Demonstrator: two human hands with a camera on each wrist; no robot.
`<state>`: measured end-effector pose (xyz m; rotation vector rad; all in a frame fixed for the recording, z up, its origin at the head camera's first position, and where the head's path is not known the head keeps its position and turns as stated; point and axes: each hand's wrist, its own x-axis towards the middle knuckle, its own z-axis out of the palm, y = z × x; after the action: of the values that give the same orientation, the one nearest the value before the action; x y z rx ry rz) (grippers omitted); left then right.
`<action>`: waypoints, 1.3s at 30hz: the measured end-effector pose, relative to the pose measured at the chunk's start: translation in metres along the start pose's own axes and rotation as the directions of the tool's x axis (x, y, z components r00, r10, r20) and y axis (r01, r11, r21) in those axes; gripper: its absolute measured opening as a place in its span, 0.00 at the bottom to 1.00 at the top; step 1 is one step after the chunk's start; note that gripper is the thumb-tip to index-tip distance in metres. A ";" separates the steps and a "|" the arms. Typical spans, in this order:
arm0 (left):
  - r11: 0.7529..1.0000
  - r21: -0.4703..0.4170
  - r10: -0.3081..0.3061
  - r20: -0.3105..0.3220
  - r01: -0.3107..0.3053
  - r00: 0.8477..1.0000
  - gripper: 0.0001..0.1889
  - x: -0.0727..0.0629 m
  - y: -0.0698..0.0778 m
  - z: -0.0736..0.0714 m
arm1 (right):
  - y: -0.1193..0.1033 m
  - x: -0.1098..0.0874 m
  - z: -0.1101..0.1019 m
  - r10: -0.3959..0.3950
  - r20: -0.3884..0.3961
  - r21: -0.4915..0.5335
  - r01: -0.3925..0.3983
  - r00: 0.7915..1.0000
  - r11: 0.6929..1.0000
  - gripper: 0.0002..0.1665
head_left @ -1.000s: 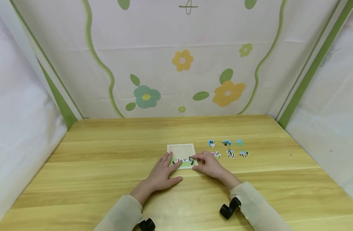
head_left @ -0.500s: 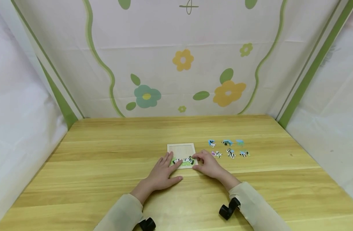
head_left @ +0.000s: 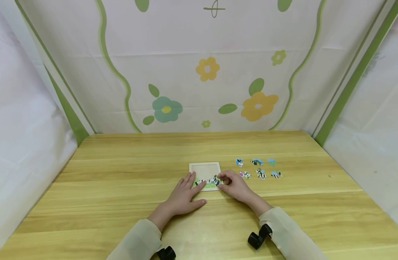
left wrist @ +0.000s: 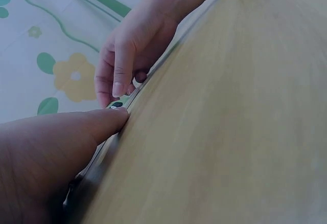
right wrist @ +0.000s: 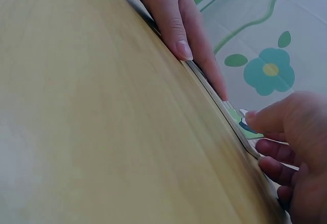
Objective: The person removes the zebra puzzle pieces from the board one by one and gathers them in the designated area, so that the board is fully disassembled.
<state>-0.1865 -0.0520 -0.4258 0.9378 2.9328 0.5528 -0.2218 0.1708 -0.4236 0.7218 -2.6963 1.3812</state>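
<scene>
A small square wooden puzzle tray (head_left: 204, 164) lies mid-table, with zebra-and-green puzzle pieces (head_left: 209, 185) along its near side and bare wood behind. My left hand (head_left: 182, 198) rests flat with straight fingers over the tray's left side, the index finger reaching onto the pieces. At the right end, my right hand (head_left: 236, 186) pinches a zebra puzzle piece (head_left: 215, 180), which looks slightly raised at the tray's near right corner. The right wrist view shows the thumb and curled fingers of the right hand (right wrist: 301, 142) at that white-and-green piece (right wrist: 244, 123).
Several loose puzzle pieces (head_left: 261, 174) lie in two rows on the wooden table (head_left: 120, 173) right of the tray. A flowered white cloth (head_left: 172, 68) stands behind, with white cloth sides. Each wrist carries a black camera mount (head_left: 259, 236).
The right hand's fingertips have shifted slightly, and the piece at the tray's right end now looks a little turned or raised. The left hand stays in place.
</scene>
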 end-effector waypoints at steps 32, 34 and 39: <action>1.000 -0.012 -0.007 -0.001 0.007 1.000 0.31 0.000 0.003 -0.002 | 0.002 0.002 0.001 -0.011 0.019 -0.059 0.012 1.000 0.998 0.17; 1.000 -0.016 -0.009 -0.004 0.009 1.000 0.31 -0.001 0.003 -0.003 | 0.001 0.002 0.001 -0.010 0.017 -0.063 0.011 1.000 0.998 0.16; 1.000 -0.020 -0.010 -0.009 0.010 1.000 0.31 -0.001 0.003 -0.002 | 0.001 0.002 0.000 -0.002 0.017 -0.066 0.003 1.000 0.998 0.16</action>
<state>-0.1846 -0.0510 -0.4230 0.9210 2.9327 0.5861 -0.2243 0.1705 -0.4232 0.7342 -2.7382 1.2849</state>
